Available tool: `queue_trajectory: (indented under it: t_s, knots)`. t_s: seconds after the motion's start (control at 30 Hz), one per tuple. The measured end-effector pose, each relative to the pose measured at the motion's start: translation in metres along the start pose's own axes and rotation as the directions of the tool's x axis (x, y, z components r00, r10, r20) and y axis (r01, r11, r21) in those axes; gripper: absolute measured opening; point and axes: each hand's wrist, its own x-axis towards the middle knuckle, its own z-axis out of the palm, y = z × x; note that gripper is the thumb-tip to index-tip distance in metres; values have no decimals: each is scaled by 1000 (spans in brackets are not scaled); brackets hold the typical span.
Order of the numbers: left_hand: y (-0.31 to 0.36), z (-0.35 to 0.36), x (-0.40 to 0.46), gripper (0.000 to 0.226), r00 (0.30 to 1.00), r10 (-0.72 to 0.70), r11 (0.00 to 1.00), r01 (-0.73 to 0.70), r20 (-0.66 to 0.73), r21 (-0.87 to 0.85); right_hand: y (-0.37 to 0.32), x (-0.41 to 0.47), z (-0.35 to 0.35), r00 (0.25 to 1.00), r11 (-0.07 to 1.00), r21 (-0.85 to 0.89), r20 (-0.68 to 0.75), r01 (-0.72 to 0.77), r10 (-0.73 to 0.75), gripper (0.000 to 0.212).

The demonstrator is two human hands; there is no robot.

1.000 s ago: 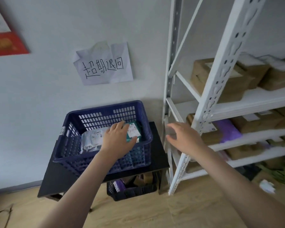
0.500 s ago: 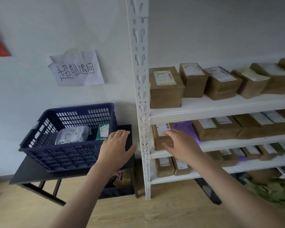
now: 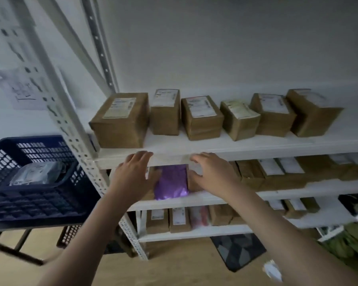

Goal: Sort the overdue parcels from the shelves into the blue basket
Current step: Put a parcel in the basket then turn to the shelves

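Note:
A white metal shelf unit [image 3: 225, 150] carries rows of brown cardboard parcels [image 3: 122, 118] with white labels on three levels. A purple plastic mailer [image 3: 171, 181] lies at the left end of the middle shelf. My left hand [image 3: 132, 176] is raised just left of the mailer with fingers spread and holds nothing. My right hand [image 3: 212, 172] is just right of the mailer, fingers loosely bent, thumb near a brown box; it holds nothing. The blue basket [image 3: 29, 195] stands at the left and contains a grey bagged parcel [image 3: 38, 172].
The basket rests on a dark table [image 3: 19, 226] left of the shelf post [image 3: 77, 141]. A handwritten paper notice [image 3: 21, 89] hangs on the wall. A dark patterned mat [image 3: 238, 249] and green fabric [image 3: 347, 238] lie on the wooden floor.
My view has swung right from the basket to the shelves. My left hand left the basket, and both hands have come up to the purple mailer on the middle shelf.

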Motion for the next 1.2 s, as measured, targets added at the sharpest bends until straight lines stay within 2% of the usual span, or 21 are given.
queue_trajectory:
  t_s: [0.33,0.7,1.2]
  knots:
    - [220,49,27,66,999,14,999,-16,44,43,210,-87,-72,1000,1000,12,-7,-18,18,46]
    - [467,91,33,67,998,56,998,-55,38,-26,428,-172,-167,999,999,-12,-4,-42,42,47]
    - [685,161,161,62,986,164,986,-165,-41,-12,662,-172,-241,993,996,-27,-81,-86,84,50]
